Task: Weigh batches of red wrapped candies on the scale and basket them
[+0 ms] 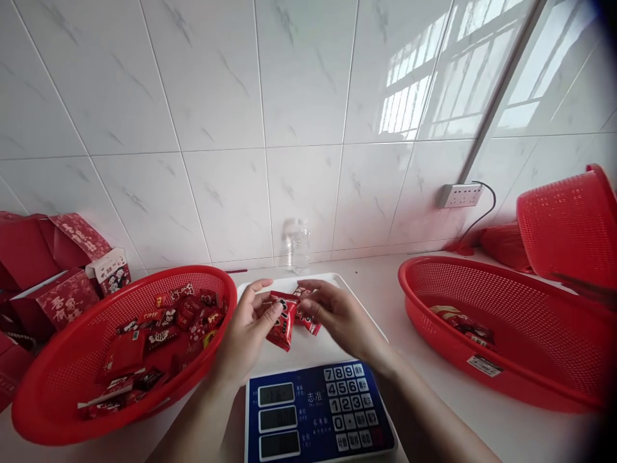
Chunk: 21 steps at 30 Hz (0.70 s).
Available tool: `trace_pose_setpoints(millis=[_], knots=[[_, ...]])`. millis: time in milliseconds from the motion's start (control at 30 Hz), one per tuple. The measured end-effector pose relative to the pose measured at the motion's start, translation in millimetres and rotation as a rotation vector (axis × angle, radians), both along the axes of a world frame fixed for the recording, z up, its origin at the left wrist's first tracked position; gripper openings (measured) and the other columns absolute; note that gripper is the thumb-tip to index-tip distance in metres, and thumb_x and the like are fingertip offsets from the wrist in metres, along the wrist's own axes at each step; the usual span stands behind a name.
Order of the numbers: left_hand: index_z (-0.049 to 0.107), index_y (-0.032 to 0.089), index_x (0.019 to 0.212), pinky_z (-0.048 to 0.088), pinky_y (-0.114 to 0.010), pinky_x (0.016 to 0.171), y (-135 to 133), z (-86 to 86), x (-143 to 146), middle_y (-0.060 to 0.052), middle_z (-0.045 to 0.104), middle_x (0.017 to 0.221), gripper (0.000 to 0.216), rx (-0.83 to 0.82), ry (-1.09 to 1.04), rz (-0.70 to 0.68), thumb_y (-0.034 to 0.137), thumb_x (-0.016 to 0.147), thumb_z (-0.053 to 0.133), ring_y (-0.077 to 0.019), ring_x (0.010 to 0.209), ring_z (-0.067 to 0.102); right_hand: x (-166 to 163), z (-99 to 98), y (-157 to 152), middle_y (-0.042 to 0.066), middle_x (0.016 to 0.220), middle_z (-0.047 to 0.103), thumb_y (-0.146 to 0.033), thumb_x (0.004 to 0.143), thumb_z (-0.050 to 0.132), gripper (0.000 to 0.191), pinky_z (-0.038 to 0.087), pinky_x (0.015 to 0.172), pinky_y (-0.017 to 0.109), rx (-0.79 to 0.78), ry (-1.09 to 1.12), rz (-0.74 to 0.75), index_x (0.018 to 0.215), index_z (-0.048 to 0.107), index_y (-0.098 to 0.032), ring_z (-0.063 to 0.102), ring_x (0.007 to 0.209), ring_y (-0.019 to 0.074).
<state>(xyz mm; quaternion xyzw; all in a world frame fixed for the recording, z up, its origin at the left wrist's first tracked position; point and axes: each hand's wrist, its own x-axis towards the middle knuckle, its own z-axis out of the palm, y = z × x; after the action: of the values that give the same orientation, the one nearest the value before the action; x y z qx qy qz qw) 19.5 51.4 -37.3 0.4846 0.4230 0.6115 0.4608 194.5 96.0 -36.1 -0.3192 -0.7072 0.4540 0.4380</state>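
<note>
My left hand [253,321] pinches a small red snack packet [283,321] between thumb and fingers, above the white pan [332,350] of a scale. Close to the packet's right edge is my right hand [337,312], its thumb and fingers apart and curved. Behind the held packet, another red packet [311,325] lies on the pan, partly covered by my right hand. The scale's blue keypad panel [315,411] faces me below both hands. Its displays look dark, and I cannot make out their digits well.
At left, a red basket [226,283] holds many small wrapped snacks, with red boxes [67,299] beyond it. Another red basket [520,379] at right contains a few packets. A clear bottle [300,247] stands by the tiled wall, and a power strip [460,195] hangs there.
</note>
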Motion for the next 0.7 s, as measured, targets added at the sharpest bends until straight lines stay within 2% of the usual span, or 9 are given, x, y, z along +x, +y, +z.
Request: trace_pose_setpoints(millis=[100, 167, 267, 400, 500, 567, 700], knots=[[0.055, 0.024, 0.116, 0.049, -0.025, 0.075, 2, 7.6, -10, -0.001, 0.062, 0.098, 0.048, 0.071, -0.072, 0.139, 0.036, 0.074, 0.075, -0.0149, 0.088, 0.060, 17, 4.2, 8, 0.007, 0.097, 0.071, -0.037, 0.090, 0.053, 0.033, 0.050, 0.077, 0.038, 0.116, -0.253, -0.188, 0.118, 0.059, -0.021, 0.065, 0.085, 0.0195], [0.057, 0.024, 0.111, 0.047, -0.025, 0.079, 2, 13.4, -16, 0.001, 0.060, 0.095, 0.046, 0.098, -0.117, 0.199, 0.035, 0.071, 0.078, -0.0133, 0.085, 0.059, 22, 4.4, 10, 0.008, 0.103, 0.071, -0.035, 0.089, 0.055, 0.030, 0.049, 0.079, 0.040, 0.198, -0.498, -0.246, 0.116, 0.062, -0.023, 0.065, 0.090, 0.0230], [0.057, 0.024, 0.109, 0.046, -0.027, 0.082, 1, 18.0, -19, 0.002, 0.059, 0.094, 0.045, 0.090, -0.166, 0.174, 0.033, 0.071, 0.078, -0.0129, 0.085, 0.059, 16, -0.1, 8, 0.010, 0.111, 0.069, -0.033, 0.087, 0.057, 0.035, 0.048, 0.083, 0.042, 0.297, -0.744, -0.189, 0.120, 0.061, -0.024, 0.062, 0.103, 0.0283], [0.057, 0.023, 0.110, 0.046, -0.025, 0.077, 1, 13.3, -15, 0.001, 0.060, 0.090, 0.044, 0.086, -0.154, 0.124, 0.033, 0.072, 0.077, -0.0135, 0.083, 0.059, 2, -9.5, 5, 0.013, 0.115, 0.068, -0.029, 0.082, 0.060, 0.043, 0.046, 0.087, 0.046, 0.326, -0.919, -0.144, 0.125, 0.059, -0.022, 0.060, 0.109, 0.0327], [0.058, 0.024, 0.114, 0.045, -0.024, 0.072, 3, 6.2, -11, 0.001, 0.061, 0.085, 0.041, 0.074, -0.106, 0.055, 0.034, 0.077, 0.072, -0.0129, 0.079, 0.058, 1, -14.4, 8, 0.012, 0.110, 0.069, -0.022, 0.080, 0.057, 0.041, 0.046, 0.083, 0.046, 0.346, -0.932, -0.159, 0.121, 0.059, -0.022, 0.062, 0.103, 0.0324], [0.063, 0.023, 0.110, 0.045, -0.024, 0.071, 5, 2.4, -10, 0.000, 0.063, 0.087, 0.031, 0.085, -0.035, 0.041, 0.035, 0.081, 0.068, -0.0134, 0.079, 0.058, 4, -14.6, 11, 0.010, 0.106, 0.070, -0.021, 0.080, 0.054, 0.037, 0.047, 0.078, 0.042, 0.367, -0.866, -0.211, 0.117, 0.060, -0.024, 0.063, 0.097, 0.0299], [0.070, 0.021, 0.093, 0.045, -0.027, 0.083, 7, -1.8, -7, -0.004, 0.069, 0.100, 0.018, 0.124, 0.110, 0.107, 0.035, 0.085, 0.061, -0.0180, 0.095, 0.060, 6, -4.6, 5, 0.007, 0.094, 0.069, -0.036, 0.084, 0.055, 0.029, 0.048, 0.065, 0.036, 0.313, -0.543, -0.378, 0.111, 0.055, -0.024, 0.063, 0.078, 0.0228]])
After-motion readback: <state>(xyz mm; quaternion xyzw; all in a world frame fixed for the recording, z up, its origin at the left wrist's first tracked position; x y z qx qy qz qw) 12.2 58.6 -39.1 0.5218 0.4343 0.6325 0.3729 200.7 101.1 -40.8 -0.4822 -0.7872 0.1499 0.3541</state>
